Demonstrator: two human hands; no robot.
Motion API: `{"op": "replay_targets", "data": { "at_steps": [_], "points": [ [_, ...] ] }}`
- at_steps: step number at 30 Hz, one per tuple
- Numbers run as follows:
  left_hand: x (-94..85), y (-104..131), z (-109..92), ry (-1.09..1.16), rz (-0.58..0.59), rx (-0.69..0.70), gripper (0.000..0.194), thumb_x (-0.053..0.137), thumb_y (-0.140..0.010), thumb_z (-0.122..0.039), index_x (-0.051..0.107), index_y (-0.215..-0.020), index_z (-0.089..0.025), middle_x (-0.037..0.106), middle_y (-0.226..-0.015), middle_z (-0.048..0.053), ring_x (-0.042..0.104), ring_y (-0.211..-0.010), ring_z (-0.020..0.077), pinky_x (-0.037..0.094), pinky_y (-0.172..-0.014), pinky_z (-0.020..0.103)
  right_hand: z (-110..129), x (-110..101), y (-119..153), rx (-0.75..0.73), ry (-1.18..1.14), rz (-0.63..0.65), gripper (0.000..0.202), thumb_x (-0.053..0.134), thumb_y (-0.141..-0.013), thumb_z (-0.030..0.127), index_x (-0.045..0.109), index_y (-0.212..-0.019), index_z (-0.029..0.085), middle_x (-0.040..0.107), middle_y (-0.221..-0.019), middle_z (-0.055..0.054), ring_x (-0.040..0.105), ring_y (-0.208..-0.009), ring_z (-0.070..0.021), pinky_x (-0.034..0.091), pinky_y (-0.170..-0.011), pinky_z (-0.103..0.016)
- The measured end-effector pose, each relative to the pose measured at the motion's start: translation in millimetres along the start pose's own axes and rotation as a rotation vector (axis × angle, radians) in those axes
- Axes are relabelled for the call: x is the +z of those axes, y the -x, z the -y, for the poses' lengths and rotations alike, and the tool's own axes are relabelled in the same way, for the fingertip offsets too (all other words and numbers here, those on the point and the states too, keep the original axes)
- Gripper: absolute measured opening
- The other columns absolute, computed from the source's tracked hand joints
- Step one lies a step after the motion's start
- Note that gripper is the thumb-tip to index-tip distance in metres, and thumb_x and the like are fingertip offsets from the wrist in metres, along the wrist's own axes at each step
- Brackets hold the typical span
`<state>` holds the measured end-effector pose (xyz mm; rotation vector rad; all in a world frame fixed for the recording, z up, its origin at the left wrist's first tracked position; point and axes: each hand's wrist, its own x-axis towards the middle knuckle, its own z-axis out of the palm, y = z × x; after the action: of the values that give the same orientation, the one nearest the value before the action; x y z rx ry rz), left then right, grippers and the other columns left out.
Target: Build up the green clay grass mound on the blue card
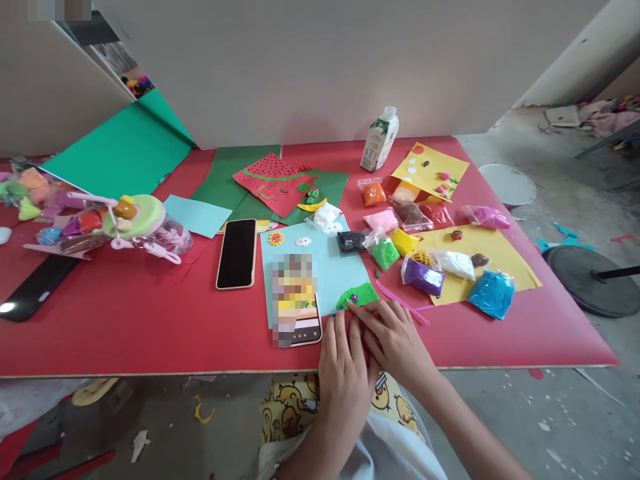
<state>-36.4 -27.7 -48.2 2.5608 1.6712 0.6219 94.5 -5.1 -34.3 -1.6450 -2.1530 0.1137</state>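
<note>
A light blue paper (325, 267) lies before me, bearing a small orange sun (275, 239) and white clouds (303, 241). At its lower right corner is a flat piece of green clay (367, 293) with tiny dark blue and purple bits on it. My left hand (345, 363) rests at the near edge of that clay, fingers stretched forward. From the right, my right hand (397, 337) reaches over, its index fingertip at the clay near a small purple flower (354, 298). Its fingers are extended; both thumbs are mostly hidden. A lit phone (307, 327) lies on the paper, left of my hands.
Bagged clay, including purple (423, 277) and blue (493, 295), lies to the right beside pink plastic tools (403, 301). A dark-screened phone (237, 255) is at left. At the back stands a carton (380, 140). The red table's front edge (150, 375) is close to me.
</note>
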Motion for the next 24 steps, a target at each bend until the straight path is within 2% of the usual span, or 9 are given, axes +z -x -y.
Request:
{"op": "replay_targets", "data": {
  "at_steps": [5, 10, 14, 19, 24],
  "points": [
    [-1.9, -1.2, 0.9, -0.028, 0.002, 0.016, 0.052, 0.063, -0.08, -0.029, 0.051, -0.126, -0.008, 0.053, -0.135, 0.021, 0.051, -0.125, 0.035, 0.051, -0.099, 0.051, -4.5, -3.4, 3.4, 0.067, 0.046, -0.073, 0.04, 0.044, -0.093, 0.019, 0.061, -0.128, 0.023, 0.061, -0.1, -0.012, 0.052, -0.088, -0.0264, 0.046, -0.074, -0.041],
    [-5.9, -4.0, 1.1, -0.047, 0.008, 0.011, 0.055, 0.064, -0.08, -0.028, 0.051, -0.13, -0.01, 0.054, -0.135, 0.019, 0.053, -0.123, 0.0338, 0.052, -0.098, 0.049, -8.8, -6.8, 4.9, 0.109, 0.105, -0.118, 0.04, 0.047, -0.091, 0.017, 0.062, -0.126, 0.03, 0.06, -0.115, -0.011, 0.052, -0.102, -0.0302, 0.044, -0.08, -0.045],
    [-5.1, -2.5, -0.8, -0.054, 0.014, -0.001, 0.056, 0.064, -0.08, -0.028, 0.05, -0.131, -0.009, 0.054, -0.136, 0.019, 0.052, -0.124, 0.034, 0.053, -0.097, 0.048, -7.8, -6.1, 6.3, 0.068, 0.073, -0.094, 0.035, 0.045, -0.093, 0.017, 0.063, -0.122, 0.024, 0.064, -0.119, -0.01, 0.053, -0.111, -0.0298, 0.041, -0.086, -0.045],
    [-2.5, 6.2, -5.0, -0.054, 0.012, -0.036, 0.061, 0.064, -0.08, -0.027, 0.047, -0.134, -0.006, 0.047, -0.142, 0.021, 0.045, -0.13, 0.0356, 0.052, -0.099, 0.048, -1.1, -6.0, 9.2, 0.051, 0.022, -0.096, 0.031, 0.043, -0.095, 0.019, 0.066, -0.117, 0.02, 0.07, -0.109, -0.008, 0.061, -0.105, -0.0246, 0.039, -0.089, -0.041],
    [-23.0, 8.3, -0.1, -0.027, 0.031, 0.066, 0.054, 0.059, -0.083, -0.02, 0.047, -0.134, -0.007, 0.047, -0.139, 0.02, 0.046, -0.128, 0.0346, 0.054, -0.095, 0.047, -0.4, -8.7, 10.8, 0.051, 0.001, -0.115, 0.031, 0.046, -0.093, 0.017, 0.064, -0.118, 0.02, 0.07, -0.112, -0.008, 0.061, -0.106, -0.0253, 0.038, -0.091, -0.041]
  ]
}}
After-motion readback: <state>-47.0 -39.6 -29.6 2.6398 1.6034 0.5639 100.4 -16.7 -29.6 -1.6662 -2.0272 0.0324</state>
